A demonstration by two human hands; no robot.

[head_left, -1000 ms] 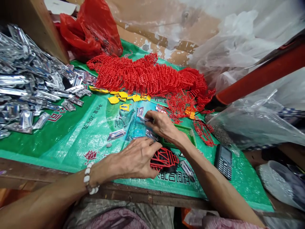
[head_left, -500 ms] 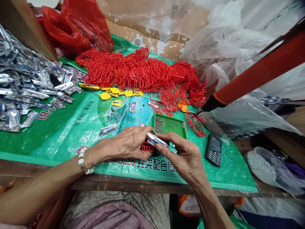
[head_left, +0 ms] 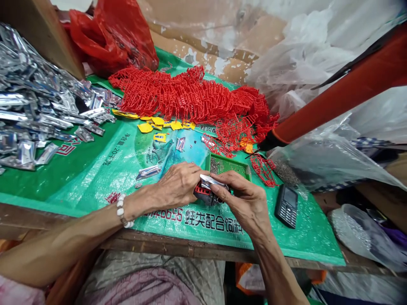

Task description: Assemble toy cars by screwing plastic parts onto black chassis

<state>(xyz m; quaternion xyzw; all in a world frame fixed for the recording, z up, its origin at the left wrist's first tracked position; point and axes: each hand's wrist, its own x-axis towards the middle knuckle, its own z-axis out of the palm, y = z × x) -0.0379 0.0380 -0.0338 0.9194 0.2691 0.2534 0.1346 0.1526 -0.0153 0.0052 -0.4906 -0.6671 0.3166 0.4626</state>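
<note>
Between finger and thumb my right hand (head_left: pixel 246 197) pinches a shiny silver plastic part (head_left: pixel 208 182). Just beneath it is a dark piece with a red frame on top (head_left: pixel 205 192), standing on the green sheet. My left hand (head_left: pixel 178 182), a white bead bracelet at its wrist, is closed against the left side of these parts; its fingertips are hidden behind them. Directly behind both hands sits a green mesh tray (head_left: pixel 232 167) with small grey metal bits in its left part. A loose silver part (head_left: pixel 149 172) lies beyond my left wrist.
Red plastic frames (head_left: pixel 184 95) are heaped along the back, yellow pieces (head_left: pixel 176 125) before them. Silver parts (head_left: pixel 32 110) pile up at left. An orange-red cylindrical tool (head_left: pixel 330 91) slants in from the right, above a keypad phone (head_left: pixel 287 205). A red bag (head_left: pixel 114 38) stands at back left.
My left hand has shifted slightly right and its thumb no longer shows in front of the red frame. The dark piece is now more visible. The silver part stays in my right hand.
</note>
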